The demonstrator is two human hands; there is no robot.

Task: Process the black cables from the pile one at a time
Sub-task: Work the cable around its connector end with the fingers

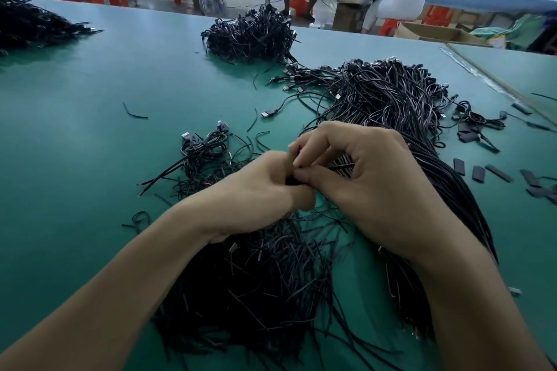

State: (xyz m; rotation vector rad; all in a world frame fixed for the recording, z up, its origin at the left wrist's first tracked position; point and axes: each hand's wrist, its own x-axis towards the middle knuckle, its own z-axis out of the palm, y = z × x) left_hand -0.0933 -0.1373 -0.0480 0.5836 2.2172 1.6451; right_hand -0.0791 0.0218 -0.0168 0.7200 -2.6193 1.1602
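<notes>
Black cables (265, 280) lie heaped across a green worktable (90, 84) as a worker takes them up singly. At far left a separate heap (27, 21) sits by the table's edge. Nearer the middle, a small coiled bundle with USB plugs (205, 147) rests just beside the worker's left hand (262, 190), with a tangled mound (250, 36) well behind it. The left hand is curled tight around what looks like a single black cable (340, 166), though the knuckles hide most of the grip. The right hand (370, 184), touching the left, pinches the cable's thin end between thumb and forefinger, its other fingers arched above. Both hands hover over the near pile, which spreads beneath the forearms. To the right, a large sheaf of USB-tipped cables (391, 93) fans away from the hands, and short black sleeve pieces (479, 173) lie scattered near the table's right side.

The cables look light, thin and limp, likely to snag on their neighbours when drawn from the tangle, and the smooth jacket may slip through a loose pinch. The sensible hold seems to be close to the end being worked, fingertips near that point, with the other hand steadying the jacket just behind.
</notes>
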